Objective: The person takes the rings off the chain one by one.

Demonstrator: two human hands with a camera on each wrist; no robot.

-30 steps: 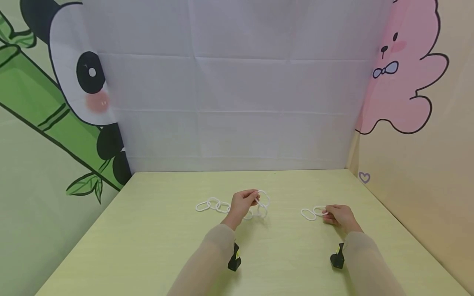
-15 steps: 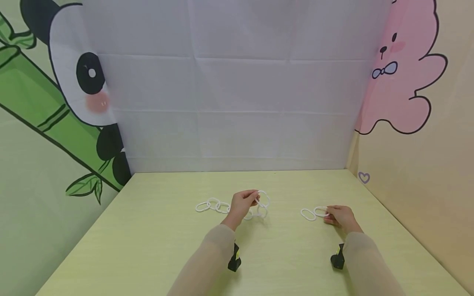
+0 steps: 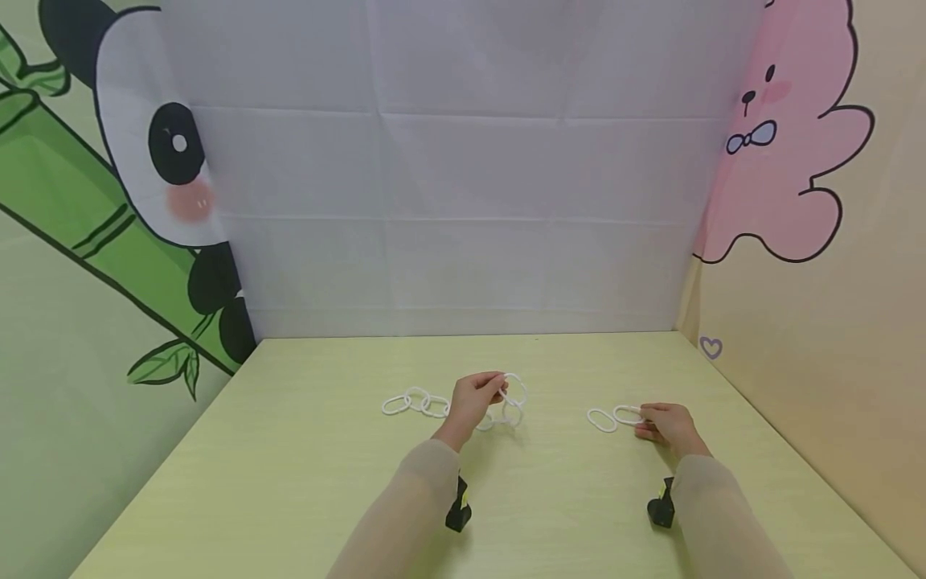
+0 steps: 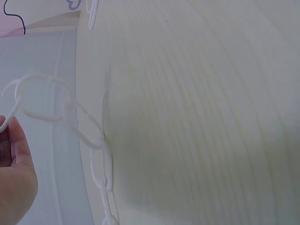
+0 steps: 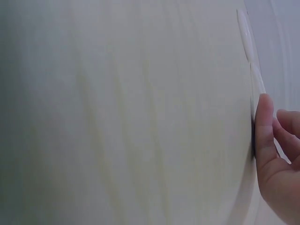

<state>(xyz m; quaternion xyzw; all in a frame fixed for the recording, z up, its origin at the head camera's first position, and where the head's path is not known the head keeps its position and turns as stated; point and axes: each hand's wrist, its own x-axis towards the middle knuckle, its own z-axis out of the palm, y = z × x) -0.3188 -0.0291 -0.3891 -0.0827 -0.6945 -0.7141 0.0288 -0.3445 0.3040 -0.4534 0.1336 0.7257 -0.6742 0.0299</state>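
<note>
My left hand (image 3: 473, 402) pinches the end link of a white chain between thumb and fingers, raising it above the table. In the left wrist view, several white links (image 4: 42, 116) hang from that hand (image 4: 18, 176) and curve down to the tabletop. The rest of the chain (image 3: 396, 412) lies to the left, partly hidden behind the left hand. My right hand (image 3: 673, 426) pinches another white link (image 3: 626, 406) low over the table. Close to its left end lies one more oval link (image 3: 589, 414). The right thumb (image 5: 265, 136) shows along the link in the right wrist view.
The pale yellow table (image 3: 550, 498) runs back to a white cloth backdrop (image 3: 463, 273). Walls with a panda and a pink bear drawing stand at both sides. A small black device (image 3: 458, 511) is strapped at each wrist.
My right hand has drifted slightly to the right and nearer, with the link between its fingers. My left hand and the chain it holds have stayed still.
</note>
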